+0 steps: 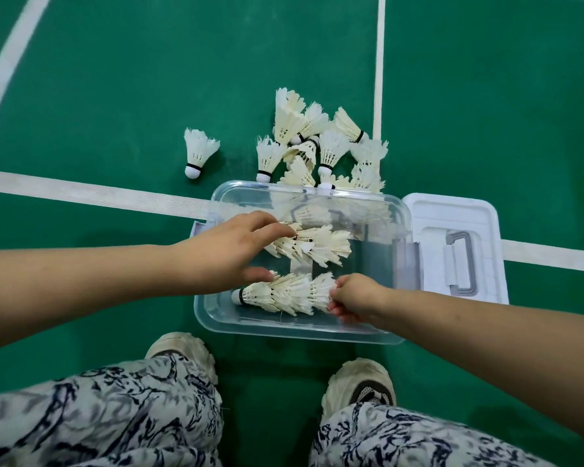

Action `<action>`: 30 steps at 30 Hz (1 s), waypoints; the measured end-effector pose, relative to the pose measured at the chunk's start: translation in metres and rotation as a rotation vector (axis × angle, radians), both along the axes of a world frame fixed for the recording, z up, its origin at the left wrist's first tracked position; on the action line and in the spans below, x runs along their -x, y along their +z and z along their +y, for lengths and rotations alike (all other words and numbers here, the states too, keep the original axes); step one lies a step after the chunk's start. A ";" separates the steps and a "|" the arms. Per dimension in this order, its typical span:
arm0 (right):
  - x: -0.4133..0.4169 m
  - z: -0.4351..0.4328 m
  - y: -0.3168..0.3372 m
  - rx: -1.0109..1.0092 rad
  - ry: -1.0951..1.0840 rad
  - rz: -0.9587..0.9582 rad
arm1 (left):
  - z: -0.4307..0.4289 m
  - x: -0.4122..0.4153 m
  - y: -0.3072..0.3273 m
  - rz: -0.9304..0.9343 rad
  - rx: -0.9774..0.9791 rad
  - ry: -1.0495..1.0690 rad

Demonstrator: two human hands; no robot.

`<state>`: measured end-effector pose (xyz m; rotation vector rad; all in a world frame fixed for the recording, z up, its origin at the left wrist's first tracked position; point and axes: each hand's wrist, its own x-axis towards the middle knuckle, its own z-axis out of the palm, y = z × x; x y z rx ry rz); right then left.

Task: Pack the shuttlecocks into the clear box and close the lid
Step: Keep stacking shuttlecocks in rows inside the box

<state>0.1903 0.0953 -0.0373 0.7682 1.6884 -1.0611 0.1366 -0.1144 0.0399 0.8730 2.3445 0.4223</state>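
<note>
The clear box (216, 318) sits open on the green floor in front of my feet. Inside it lie two nested rows of white feather shuttlecocks: a far row (317, 247) and a near row (277, 293). My left hand (226, 251) reaches in from the left, its fingers pinching the left end of the far row and its thumb by the near row. My right hand (354, 299) is closed on the feathers at the right end of the near row. A pile of loose shuttlecocks (321, 143) lies just beyond the box. The white lid (455, 244) lies to the right.
One shuttlecock (198, 155) stands alone on the floor left of the pile. White court lines (81, 192) cross under the box and run away past the pile. My shoes (358, 385) and patterned trousers fill the near edge.
</note>
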 end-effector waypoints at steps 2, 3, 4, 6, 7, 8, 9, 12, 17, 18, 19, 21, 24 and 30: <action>0.000 -0.002 -0.002 0.005 0.061 0.004 | -0.002 -0.001 0.001 -0.016 -0.009 0.001; 0.001 -0.004 -0.001 0.006 0.103 0.010 | -0.003 -0.001 0.001 -0.024 -0.012 0.000; 0.001 -0.006 0.000 0.003 0.135 0.018 | -0.004 -0.002 0.002 -0.031 -0.013 -0.001; 0.003 -0.009 0.002 -0.014 0.172 0.037 | -0.005 -0.002 0.003 -0.037 -0.013 -0.003; 0.004 -0.009 0.001 -0.025 0.194 0.045 | -0.006 -0.003 0.003 -0.037 -0.015 -0.004; 0.005 -0.009 0.002 -0.039 0.222 0.049 | -0.007 -0.003 0.004 -0.036 -0.016 -0.005; 0.005 -0.008 0.002 -0.055 0.254 0.056 | -0.007 -0.003 0.004 -0.034 -0.017 -0.004; 0.008 -0.007 0.007 -0.161 0.402 0.105 | -0.010 -0.005 0.005 -0.025 -0.020 -0.004; 0.012 -0.011 0.029 -0.308 0.344 0.373 | -0.009 -0.010 0.009 -0.013 -0.025 -0.015; 0.013 -0.013 0.034 -0.293 0.337 0.433 | -0.008 -0.011 0.010 -0.009 -0.030 -0.015; 0.015 -0.016 0.040 -0.275 0.334 0.494 | -0.007 -0.012 0.012 0.000 -0.035 -0.016; 0.018 -0.022 0.053 -0.231 0.307 0.607 | -0.004 -0.013 0.015 0.019 -0.047 -0.016; 0.029 -0.032 0.070 -0.181 0.297 0.754 | -0.001 -0.009 0.019 0.061 -0.090 0.002; 0.067 -0.045 0.082 -0.164 0.319 0.914 | -0.003 0.034 0.015 0.214 -0.144 0.104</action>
